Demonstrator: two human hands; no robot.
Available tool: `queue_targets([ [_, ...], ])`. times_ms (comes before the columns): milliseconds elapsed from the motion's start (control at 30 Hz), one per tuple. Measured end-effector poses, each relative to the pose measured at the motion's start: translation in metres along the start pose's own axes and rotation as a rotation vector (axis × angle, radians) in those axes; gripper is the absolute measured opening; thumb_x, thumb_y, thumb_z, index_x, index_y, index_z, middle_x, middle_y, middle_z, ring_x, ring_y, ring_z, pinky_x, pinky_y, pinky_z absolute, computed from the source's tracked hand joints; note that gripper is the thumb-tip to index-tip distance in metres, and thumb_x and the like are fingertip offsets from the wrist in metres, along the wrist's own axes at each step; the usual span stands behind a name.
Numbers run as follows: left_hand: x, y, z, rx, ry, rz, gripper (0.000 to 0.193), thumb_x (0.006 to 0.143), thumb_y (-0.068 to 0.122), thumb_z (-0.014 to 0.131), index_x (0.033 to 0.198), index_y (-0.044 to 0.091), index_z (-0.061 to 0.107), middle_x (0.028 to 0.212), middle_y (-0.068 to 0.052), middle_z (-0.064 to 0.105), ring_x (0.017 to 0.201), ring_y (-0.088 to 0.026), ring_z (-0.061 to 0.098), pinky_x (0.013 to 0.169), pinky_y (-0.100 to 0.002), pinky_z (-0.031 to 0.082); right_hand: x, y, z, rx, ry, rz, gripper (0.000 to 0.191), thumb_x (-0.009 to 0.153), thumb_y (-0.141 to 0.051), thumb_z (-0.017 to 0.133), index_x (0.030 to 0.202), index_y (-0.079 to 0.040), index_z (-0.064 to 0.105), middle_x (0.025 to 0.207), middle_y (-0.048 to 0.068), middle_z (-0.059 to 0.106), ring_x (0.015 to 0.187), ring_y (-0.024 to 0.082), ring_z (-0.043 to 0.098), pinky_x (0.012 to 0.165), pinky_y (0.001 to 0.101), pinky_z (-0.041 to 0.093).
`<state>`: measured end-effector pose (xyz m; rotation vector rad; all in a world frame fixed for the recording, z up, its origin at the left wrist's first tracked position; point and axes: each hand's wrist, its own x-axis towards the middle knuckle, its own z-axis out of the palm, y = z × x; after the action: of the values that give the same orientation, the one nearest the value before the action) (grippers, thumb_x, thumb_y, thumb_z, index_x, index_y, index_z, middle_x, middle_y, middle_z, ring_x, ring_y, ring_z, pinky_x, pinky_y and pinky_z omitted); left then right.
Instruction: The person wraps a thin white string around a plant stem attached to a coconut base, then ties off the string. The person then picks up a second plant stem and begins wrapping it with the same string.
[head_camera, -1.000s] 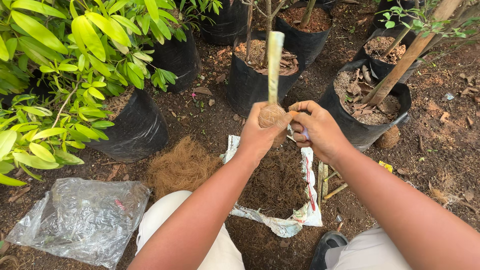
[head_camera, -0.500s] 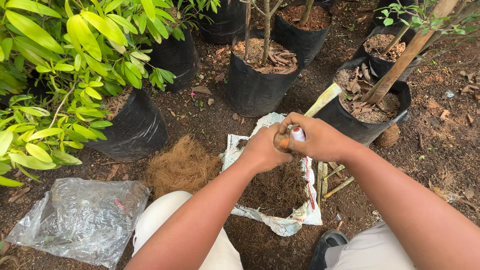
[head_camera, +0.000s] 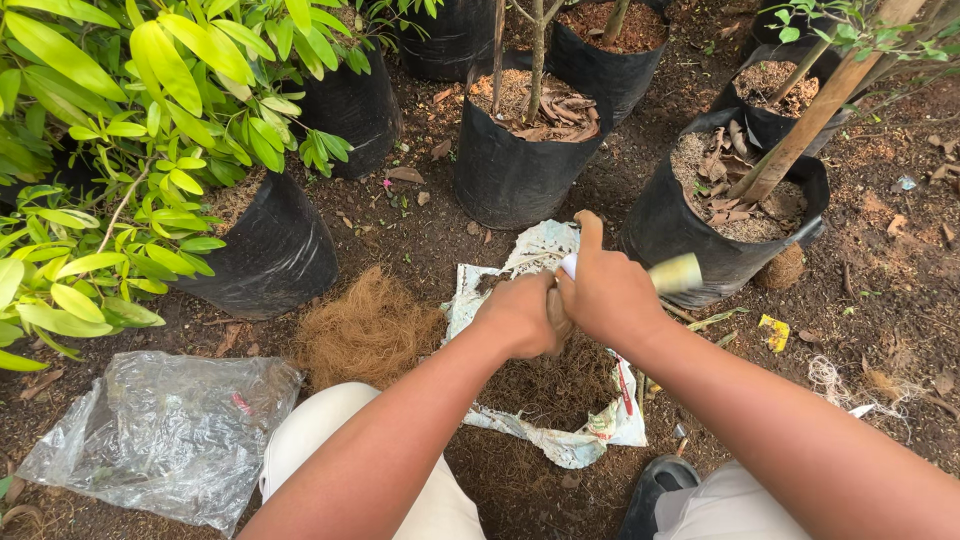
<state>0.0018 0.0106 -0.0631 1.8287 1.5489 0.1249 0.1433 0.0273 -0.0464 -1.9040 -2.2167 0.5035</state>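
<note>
My right hand is closed around a pale green cut stem, which lies tilted to the right and is blurred. My left hand presses against it from the left, gripping a brown fibre ball at the stem's base; most of the ball is hidden by the fingers. Both hands are above an opened white sack that holds dark soil. A loose pile of brown coconut fibre lies on the ground just left of the sack.
Black grow bags with plants stand behind: one straight ahead, one at right with a leaning trunk, one at left under a leafy shrub. A crumpled clear plastic bag lies at lower left. My sandal is below.
The stem stood upright a second ago; it has swung down and to the right. Both hands have dropped lower over the sack and closed together around its base.
</note>
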Motion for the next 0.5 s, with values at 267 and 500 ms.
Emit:
queue_targets([
  [267, -0.008, 0.003, -0.013, 0.118, -0.247, 0.091, 0.091, 0.059, 0.014, 0.092, 0.139, 0.007, 0.050, 0.124, -0.014, 0.067, 0.114, -0.030, 0.068, 0.100, -0.037, 0.054, 0.021, 0.028, 0.001, 0.202, -0.383, 0.042, 0.040, 0.094, -0.026, 0.066, 0.128, -0.008, 0.057, 0.082, 0.014, 0.072, 0.072, 0.026, 0.067, 0.062, 0.0402, 0.051],
  [500, -0.013, -0.006, -0.032, -0.066, -0.367, 0.232, 0.082, 0.053, 0.007, 0.089, 0.127, 0.010, 0.055, 0.114, -0.010, 0.071, 0.103, -0.023, 0.071, 0.090, -0.034, 0.055, 0.031, 0.055, -0.025, 1.101, -0.859, 0.266, 0.033, 0.096, -0.021, 0.062, 0.125, -0.005, 0.057, 0.070, -0.003, 0.052, 0.051, 0.006, 0.037, 0.044, 0.0238, 0.028],
])
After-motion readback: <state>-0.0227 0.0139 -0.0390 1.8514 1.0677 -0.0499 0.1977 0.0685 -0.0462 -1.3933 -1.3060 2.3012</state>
